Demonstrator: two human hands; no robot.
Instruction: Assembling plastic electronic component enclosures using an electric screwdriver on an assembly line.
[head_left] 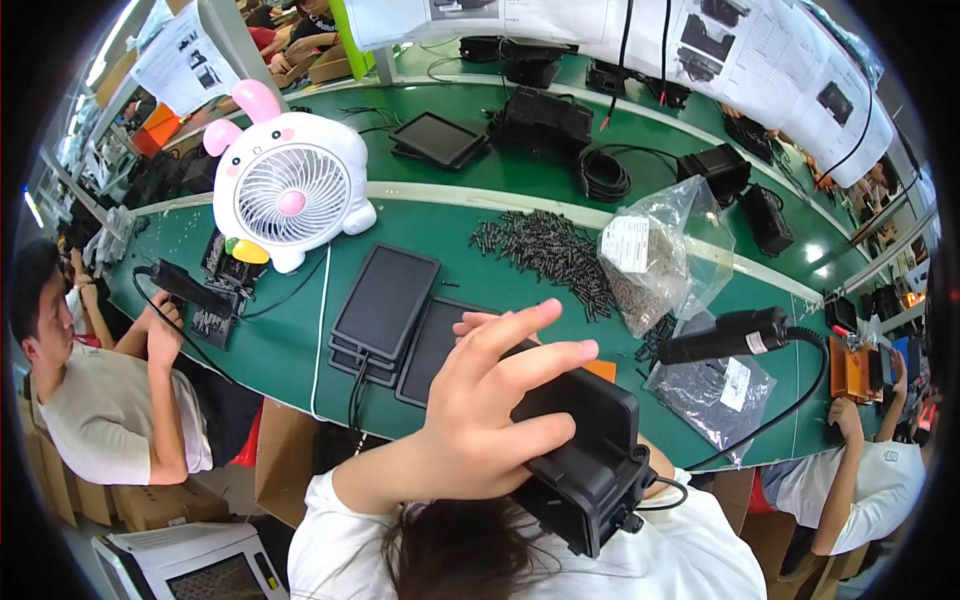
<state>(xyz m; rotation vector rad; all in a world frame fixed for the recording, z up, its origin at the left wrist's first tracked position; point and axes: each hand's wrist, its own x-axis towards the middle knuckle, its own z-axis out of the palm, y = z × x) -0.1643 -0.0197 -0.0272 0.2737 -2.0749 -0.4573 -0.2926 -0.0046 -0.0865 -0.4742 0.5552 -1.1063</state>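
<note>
My left hand (487, 405) is over a black plastic housing (590, 425), its fingers spread and its thumb side lying against the housing. The housing is tilted in front of my chest, with a raised wall, small knobs at its lower corner and a short cable. My right wrist (658, 465) shows beside the housing, but the right hand is hidden behind it. Left of my hand, flat black panels (385, 295) with cables lie stacked, and another black panel (430, 350) lies partly under my left hand. A black electric screwdriver (725, 336) is to the right.
A heap of black screws (550, 255) and a clear bag of screws (640, 290) lie ahead. A flat plastic bag (715, 395) is near the screwdriver's cable. A white rabbit-shaped fan (290, 195) stands left. Co-workers sit on both sides; black housings (540, 120) stand beyond the ledge.
</note>
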